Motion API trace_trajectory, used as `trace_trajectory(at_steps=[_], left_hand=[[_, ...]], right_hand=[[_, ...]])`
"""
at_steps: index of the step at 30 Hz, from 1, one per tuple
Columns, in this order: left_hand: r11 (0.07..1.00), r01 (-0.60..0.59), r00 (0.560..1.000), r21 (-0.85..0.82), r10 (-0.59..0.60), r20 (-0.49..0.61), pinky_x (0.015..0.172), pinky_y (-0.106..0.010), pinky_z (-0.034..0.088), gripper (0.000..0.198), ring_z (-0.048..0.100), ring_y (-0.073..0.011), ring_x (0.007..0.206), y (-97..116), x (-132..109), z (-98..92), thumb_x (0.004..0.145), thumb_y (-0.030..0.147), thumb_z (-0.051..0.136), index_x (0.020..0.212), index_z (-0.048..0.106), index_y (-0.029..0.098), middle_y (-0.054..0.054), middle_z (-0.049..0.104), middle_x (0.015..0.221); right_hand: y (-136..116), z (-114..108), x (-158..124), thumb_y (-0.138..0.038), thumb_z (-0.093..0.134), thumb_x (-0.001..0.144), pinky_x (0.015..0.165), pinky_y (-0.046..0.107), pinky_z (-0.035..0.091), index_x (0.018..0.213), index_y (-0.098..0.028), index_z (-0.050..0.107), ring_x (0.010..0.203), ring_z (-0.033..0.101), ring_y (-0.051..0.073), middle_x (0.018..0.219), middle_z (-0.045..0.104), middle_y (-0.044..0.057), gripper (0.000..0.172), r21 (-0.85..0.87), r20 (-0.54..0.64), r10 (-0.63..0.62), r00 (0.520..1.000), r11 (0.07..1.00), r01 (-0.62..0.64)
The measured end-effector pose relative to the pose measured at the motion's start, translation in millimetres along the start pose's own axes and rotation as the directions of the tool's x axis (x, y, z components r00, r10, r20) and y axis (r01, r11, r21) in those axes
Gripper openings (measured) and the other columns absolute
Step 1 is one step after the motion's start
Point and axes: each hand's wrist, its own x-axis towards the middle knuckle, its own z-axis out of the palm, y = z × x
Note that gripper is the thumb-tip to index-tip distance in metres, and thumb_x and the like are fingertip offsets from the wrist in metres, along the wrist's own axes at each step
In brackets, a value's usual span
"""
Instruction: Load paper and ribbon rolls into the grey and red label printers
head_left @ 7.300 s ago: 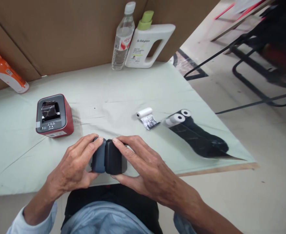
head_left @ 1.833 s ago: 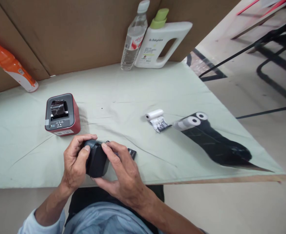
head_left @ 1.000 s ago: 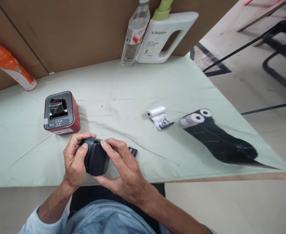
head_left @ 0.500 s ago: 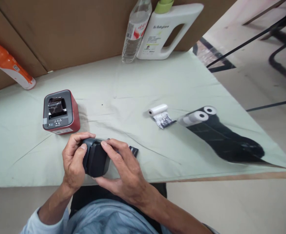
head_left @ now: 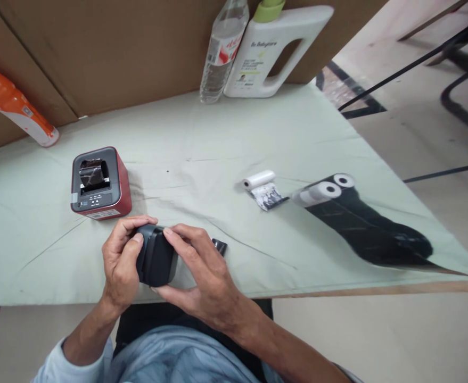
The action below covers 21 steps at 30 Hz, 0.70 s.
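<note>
A small dark rounded device, like a mini printer, sits between both hands near the table's front edge. My left hand wraps its left side, thumb on top. My right hand grips its right side, index finger along the top. A dark strip pokes out from behind my right hand. To the right lie a small white paper roll with a printed tail and two rolls trailing black printed paper. A red and grey printer stands to the upper left.
Pale green cloth covers the table. At the back stand a clear water bottle and a white jug with a green cap, against brown cardboard. An orange and white bottle lies at the far left. Floor and black metal frames are at right.
Over seven seconds the device came from lying wide between both hands to being held more upright and closer to the left. In the last second the hands barely shifted.
</note>
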Motion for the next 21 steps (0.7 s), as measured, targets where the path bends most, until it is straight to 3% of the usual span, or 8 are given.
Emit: trace_trajectory(at_steps=[4,8,12,16,18,21], left_hand=[[0.999,0.025,0.995,0.034,-0.028,0.091,0.104,-0.038,0.056,0.027,0.071,-0.0254,0.118,1,-1,-4.6,0.098,0.028,0.061,0.122,0.073,0.022,-0.010,0.076,0.126],[0.981,-0.029,0.984,0.191,-0.006,0.176,0.113,-0.040,0.051,0.053,0.065,-0.0290,0.131,2,-4,-8.6,0.088,0.028,0.076,0.140,0.065,0.024,-0.010,0.068,0.144],[0.970,-0.021,0.989,0.242,-0.015,0.148,0.116,-0.041,0.049,0.053,0.063,-0.0295,0.135,1,-5,-10.5,0.089,0.027,0.075,0.141,0.065,0.024,-0.010,0.068,0.145],[0.976,0.000,0.987,0.220,-0.035,0.154,0.117,-0.041,0.049,0.053,0.063,-0.0299,0.137,-1,-2,-13.8,0.091,0.028,0.073,0.143,0.065,0.024,-0.010,0.068,0.147],[0.975,-0.027,0.982,0.220,-0.016,0.189,0.118,-0.042,0.048,0.054,0.063,-0.0305,0.136,-1,1,-16.8,0.090,0.028,0.074,0.143,0.065,0.024,-0.011,0.068,0.146],[0.962,-0.094,0.973,0.255,0.035,0.228,0.118,-0.045,0.048,0.053,0.064,-0.0307,0.133,-2,9,-22.9,0.089,0.031,0.074,0.141,0.067,0.023,-0.012,0.067,0.143]], right_hand=[[1,3,1,-0.024,0.075,0.090,0.098,0.057,0.062,0.161,-0.023,0.037,0.122,0.065,0.036,0.134,0.060,0.019,0.081,-0.004,-0.010,0.021,1.000,1.000,-0.021],[2,7,2,-0.027,0.077,0.091,0.098,0.057,0.062,0.160,-0.022,0.039,0.121,0.065,0.036,0.133,0.060,0.019,0.079,-0.006,-0.029,0.029,0.999,1.000,-0.029],[3,11,2,-0.030,0.080,0.090,0.101,0.057,0.061,0.160,-0.020,0.040,0.124,0.064,0.036,0.135,0.060,0.020,0.082,0.001,-0.015,0.031,0.999,1.000,-0.031],[9,13,-1,-0.037,0.091,0.080,0.109,0.060,0.057,0.165,-0.020,0.032,0.135,0.059,0.039,0.146,0.056,0.021,0.104,0.023,0.055,0.073,0.996,0.997,-0.074],[14,13,-3,-0.037,0.093,0.076,0.112,0.062,0.055,0.167,-0.021,0.027,0.140,0.056,0.040,0.152,0.054,0.022,0.113,0.029,0.108,0.133,0.985,0.990,-0.137],[21,15,-3,-0.030,0.091,0.076,0.114,0.062,0.053,0.167,-0.022,0.025,0.140,0.057,0.039,0.153,0.055,0.022,0.113,0.048,0.180,0.189,0.965,0.978,-0.201]])
